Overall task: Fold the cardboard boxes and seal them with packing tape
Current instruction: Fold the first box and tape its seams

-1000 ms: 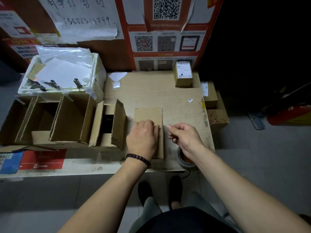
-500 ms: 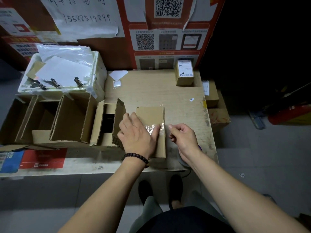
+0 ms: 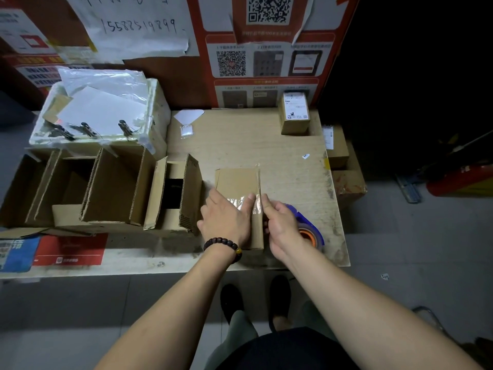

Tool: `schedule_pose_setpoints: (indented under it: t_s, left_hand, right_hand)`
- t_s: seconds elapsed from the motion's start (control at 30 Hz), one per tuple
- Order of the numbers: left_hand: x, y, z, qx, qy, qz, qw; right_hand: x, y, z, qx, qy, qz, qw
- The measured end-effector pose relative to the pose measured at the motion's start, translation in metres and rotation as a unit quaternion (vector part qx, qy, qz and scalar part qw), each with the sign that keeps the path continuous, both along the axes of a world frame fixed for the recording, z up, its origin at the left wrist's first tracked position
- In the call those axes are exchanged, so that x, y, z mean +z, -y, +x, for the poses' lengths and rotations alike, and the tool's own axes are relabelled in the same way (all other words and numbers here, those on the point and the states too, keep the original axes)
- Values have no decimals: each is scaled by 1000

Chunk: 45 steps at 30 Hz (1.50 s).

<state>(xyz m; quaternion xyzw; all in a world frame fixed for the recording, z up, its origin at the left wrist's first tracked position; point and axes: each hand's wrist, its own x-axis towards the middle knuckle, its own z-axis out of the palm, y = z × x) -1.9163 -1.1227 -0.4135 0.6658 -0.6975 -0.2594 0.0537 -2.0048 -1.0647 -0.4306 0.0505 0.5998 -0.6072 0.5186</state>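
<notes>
A small folded cardboard box (image 3: 236, 181) stands on the wooden table (image 3: 266, 145), with a strip of clear tape (image 3: 241, 202) across its top. My left hand (image 3: 226, 220) lies flat on the box's near half, fingers spread over the tape. My right hand (image 3: 281, 222) is against the box's right edge, its fingers pressing the tape end down the side. A tape dispenser (image 3: 309, 233) with a blue frame and orange core sits on the table just right of my right hand, partly hidden by it.
Several open cardboard boxes (image 3: 112, 188) stand in a row to the left. A white foam box (image 3: 101, 116) with papers and clips sits behind them. A small labelled carton (image 3: 294, 116) stands at the far right. More cartons (image 3: 344, 172) lie off the table's right edge.
My left hand slid back toward me, uncovering the tape strip on the box top. My right hand moved left to the box's right edge, and the tape dispenser came into view.
</notes>
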Motion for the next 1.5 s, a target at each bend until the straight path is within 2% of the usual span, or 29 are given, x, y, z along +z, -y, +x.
schedule_pose_setpoints:
  t_s: [0.07,0.17,0.23,0.27,0.33,0.37,0.47,0.53,0.63,0.73,0.77,0.8,0.9,1.0,1.07,1.1,1.13,1.2,1.23,1.27,1.33,1.37,1.47,1.5]
  left_hand:
    - [-1,1,2,4,-8,6,1000]
    - [1,1,3,1,-15,17,1000]
    - [3,0,2,-2,-17,24,1000]
    - [4,0,1,-3,-19,27,999]
    - [6,1,-2,-4,-23,28,999]
    - [6,2,-2,-4,-27,29,999]
    - [7,3,0,10,-41,36,998]
    - [8,2,1,15,-48,42,998]
    - [10,2,1,21,-48,44,998]
    - [12,2,2,22,-56,57,997]
    - [13,2,2,21,-63,64,996]
    - [14,2,3,18,-69,70,995]
    - [16,5,6,9,-90,90,992]
    - [16,9,7,-3,-101,98,990]
    - [15,10,9,-8,-101,99,990]
    - [15,10,10,-10,-100,100,990]
    - [15,11,11,-14,-98,102,990]
    - [16,11,11,-19,-94,106,990]
    - [16,11,11,-20,-91,107,990]
    - [16,11,11,-21,-88,110,990]
    - [18,10,10,-21,-81,114,990]
    - [18,10,10,-20,-79,116,990]
    - [20,10,11,-22,-86,122,989]
    - [20,10,12,-24,-89,124,988]
  right_hand:
    - [-5,2,2,-6,21,19,1000]
    - [-14,0,2,34,10,111,993]
    - [-17,-7,-1,73,-71,170,980]
    - [-16,-11,-5,86,-143,180,969]
    - [-9,-16,-9,101,-312,145,934]
    - [-4,-18,-8,114,-368,111,916]
    - [6,-23,8,212,-463,60,859]
    - [7,-26,15,263,-522,88,806]
    - [17,-19,7,313,-549,167,757]
    - [24,-15,-1,364,-580,247,686]
    - [24,-16,-2,358,-583,248,686]
    - [24,-18,-4,341,-575,241,704]
    - [24,-25,-7,247,-477,157,828]
    - [19,-27,-13,230,-422,124,868]
    - [12,-33,-23,190,-346,102,913]
    - [5,-38,-32,183,-356,114,909]
    - [-3,-44,-44,207,-413,149,874]
    - [-22,-56,-68,320,-532,258,740]
    - [-30,-62,-77,378,-543,307,684]
    - [-40,-66,-84,427,-526,347,648]
    - [-54,-70,-89,472,-493,386,621]
    - [-59,-72,-90,468,-493,389,622]
    - [-68,-76,-92,417,-505,392,647]
    - [-66,-76,-93,401,-490,387,671]
